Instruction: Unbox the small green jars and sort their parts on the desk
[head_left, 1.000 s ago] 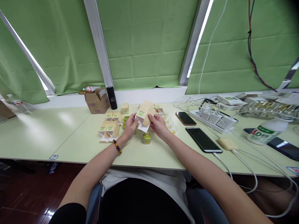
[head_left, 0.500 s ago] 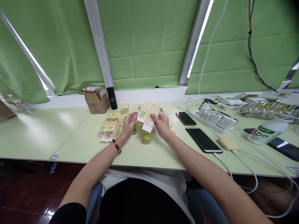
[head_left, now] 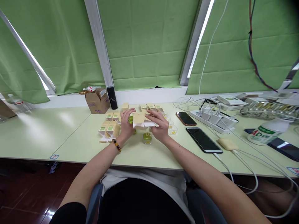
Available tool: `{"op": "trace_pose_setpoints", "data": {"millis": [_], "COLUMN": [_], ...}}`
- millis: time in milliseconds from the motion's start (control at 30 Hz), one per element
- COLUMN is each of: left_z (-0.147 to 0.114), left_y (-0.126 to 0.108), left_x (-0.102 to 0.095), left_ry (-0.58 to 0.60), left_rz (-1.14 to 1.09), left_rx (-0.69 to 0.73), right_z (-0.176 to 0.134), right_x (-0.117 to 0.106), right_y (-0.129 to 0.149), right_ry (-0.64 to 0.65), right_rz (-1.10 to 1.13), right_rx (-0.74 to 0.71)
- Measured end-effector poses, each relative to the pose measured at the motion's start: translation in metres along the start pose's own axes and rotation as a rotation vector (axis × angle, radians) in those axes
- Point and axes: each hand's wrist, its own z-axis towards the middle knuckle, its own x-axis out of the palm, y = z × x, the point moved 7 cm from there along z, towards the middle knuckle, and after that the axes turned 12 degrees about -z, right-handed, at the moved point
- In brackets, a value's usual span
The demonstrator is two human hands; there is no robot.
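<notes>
Between my two hands, above the table, is a small cream cardboard box (head_left: 140, 119) with white inner flaps toward me. My left hand (head_left: 127, 126) grips its left side, and a beaded bracelet circles that wrist. My right hand (head_left: 160, 126) holds the right side, fingers over the top. Just below stands a small clear container with a green lid (head_left: 147, 138). Several folded cream boxes with green windows (head_left: 109, 129) stand to the left of my left hand. More such boxes (head_left: 151, 107) are behind my hands. Clear containers (head_left: 172, 129) lie beyond my right hand, partly hidden by it.
Two phones (head_left: 204, 140) lie to the right, near a white power strip (head_left: 212, 119) with chargers and cables. A white bottle (head_left: 268, 132) lies farther right. At the back left stand a brown carton (head_left: 97, 101) and a black cylinder (head_left: 112, 98).
The cream box was a flattened piece held mainly in my right hand. Now it is opened out and turned, with both hands on it. My left hand has closed onto its side.
</notes>
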Motion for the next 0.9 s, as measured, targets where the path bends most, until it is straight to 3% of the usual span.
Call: {"op": "trace_pose_setpoints", "data": {"millis": [167, 433, 700, 767, 900], "left_z": [-0.001, -0.001, 0.000, 0.000, 0.007], "left_y": [-0.011, -0.008, -0.007, -0.006, 0.010], "left_x": [-0.004, -0.006, -0.002, 0.000, 0.003], "left_ry": [-0.063, -0.088, -0.037, -0.037, -0.062], "left_rz": [0.042, -0.006, -0.070, -0.107, -0.143], "left_rx": [0.052, 0.005, 0.027, -0.015, -0.241], "right_z": [-0.004, -0.002, -0.002, -0.003, 0.002], "right_x": [0.001, -0.001, -0.001, -0.004, -0.012], "right_y": [0.007, -0.001, -0.011, -0.014, -0.015], "right_ry": [0.020, 0.055, -0.009, -0.058, -0.130], "right_rz": [-0.007, 0.059, 0.066, 0.068, 0.116], "right_rx": [-0.065, 0.191, 0.247, 0.295, 0.360]}}
